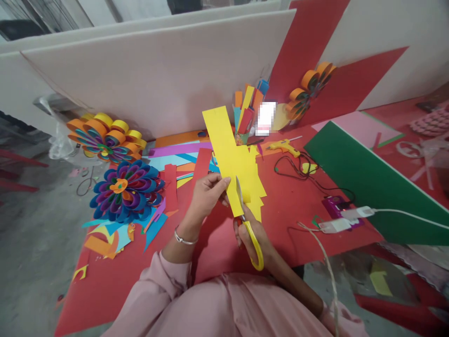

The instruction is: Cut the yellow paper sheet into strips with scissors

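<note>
Pinches a yellow strip (224,145) in the left hand (206,196), with the thumb on top. Grips yellow-handled scissors (249,229) in the right hand (264,238), by the strip's near end, with a blade pointing away. Bends both arms in toward the strip. Looks like the cutting step; seems to call for a steady strip and a straight snip. Has yellow paper (247,168) just right of the strip on the table (280,206), a glue gun (285,148) farther right, and a blue flower (126,199) well left.
</note>
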`<state>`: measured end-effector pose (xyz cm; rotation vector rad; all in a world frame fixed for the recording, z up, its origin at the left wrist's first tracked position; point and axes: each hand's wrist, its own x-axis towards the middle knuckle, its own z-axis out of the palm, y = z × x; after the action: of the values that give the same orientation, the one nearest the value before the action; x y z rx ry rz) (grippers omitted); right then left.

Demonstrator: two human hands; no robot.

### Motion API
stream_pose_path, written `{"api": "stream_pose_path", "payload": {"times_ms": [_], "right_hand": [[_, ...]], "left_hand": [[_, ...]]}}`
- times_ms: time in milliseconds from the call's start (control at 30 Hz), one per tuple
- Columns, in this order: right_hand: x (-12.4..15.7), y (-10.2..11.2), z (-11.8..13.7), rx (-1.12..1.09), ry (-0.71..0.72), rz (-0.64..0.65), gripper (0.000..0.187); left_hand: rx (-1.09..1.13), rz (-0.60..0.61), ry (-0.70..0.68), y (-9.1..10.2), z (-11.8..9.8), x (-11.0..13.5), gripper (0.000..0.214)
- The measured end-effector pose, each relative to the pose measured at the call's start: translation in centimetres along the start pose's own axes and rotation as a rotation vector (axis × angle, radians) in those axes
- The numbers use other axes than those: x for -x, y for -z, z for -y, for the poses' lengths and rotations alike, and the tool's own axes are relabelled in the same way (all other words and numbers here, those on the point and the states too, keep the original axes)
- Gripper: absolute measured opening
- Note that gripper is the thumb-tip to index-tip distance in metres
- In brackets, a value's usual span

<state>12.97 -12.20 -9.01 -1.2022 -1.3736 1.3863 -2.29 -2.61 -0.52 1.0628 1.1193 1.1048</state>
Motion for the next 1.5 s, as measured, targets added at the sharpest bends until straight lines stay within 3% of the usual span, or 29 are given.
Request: {"api": "stream_pose_path", "payload": {"times_ms": [100,300,567,900,1500], "right_hand": [[0.1,0.3,0.4,-0.003,0.036,0.041,0.063],[0.3,0.5,0.4,0.036,-0.032,0.008,0.051],[0.5,0.6,-1.1,0.073,-0.052,0.010,0.026],[0.3,0.9,0.6,0.138,0.018,0.033,0.027],[0.7,0.2,-0.2,0.114,0.023,-0.005,0.038]], "left_hand": [[0.018,-0.001,0.002,0.0,0.2,-0.1,0.048],[0.032,0.032,0.022,0.0,0.1,-0.1,0.044],[-0.004,0.040,0.036,0.0,-0.2,0.0,0.037],[-0.023,0.040,0.012,0.3,-0.2,-0.1,0.036],[-0.045,0.040,0.019,0.3,0.3,-0.2,0.035]]}}
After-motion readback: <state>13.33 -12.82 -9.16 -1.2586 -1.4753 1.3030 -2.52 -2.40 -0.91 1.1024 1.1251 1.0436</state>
